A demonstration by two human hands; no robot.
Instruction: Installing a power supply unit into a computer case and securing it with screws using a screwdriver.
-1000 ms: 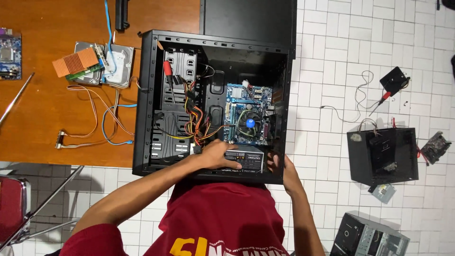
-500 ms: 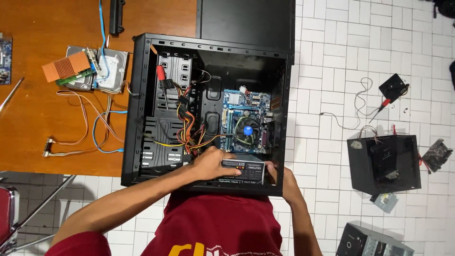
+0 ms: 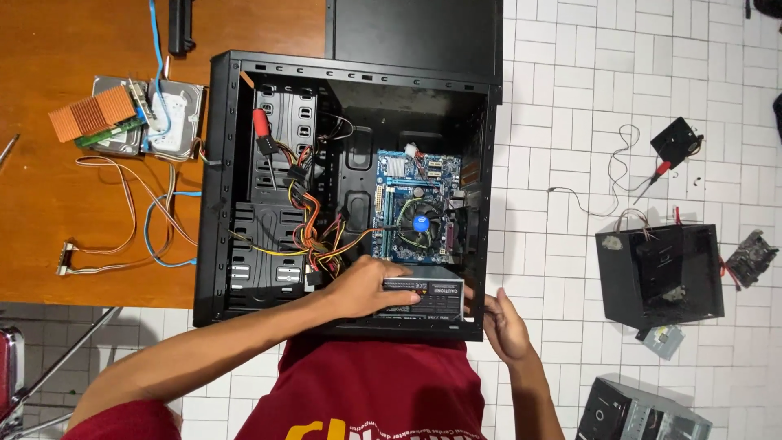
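Two hands at the near edge of an open black computer case [image 3: 213, 187], on the power supply unit [image 3: 423, 297].

At the wooden table's [image 3: 49, 212] left part lie hard drives [image 3: 155, 118], a copper heatsink [image 3: 91, 112] and loose cables [image 3: 138, 220], well apart. Left hand [image 3: 366, 287] lies spread over the unit's top; a steady, level grip seems advisable, since orange wiring [image 3: 314, 232] crowds just beside it. Right hand [image 3: 505, 326] braces the case's outer corner, fingers loosely together. A second black box [image 3: 660, 277] sits on the tiled floor [image 3: 570, 98].

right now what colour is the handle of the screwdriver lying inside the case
Red, on the screwdriver inside the black computer case; the head view shows it.
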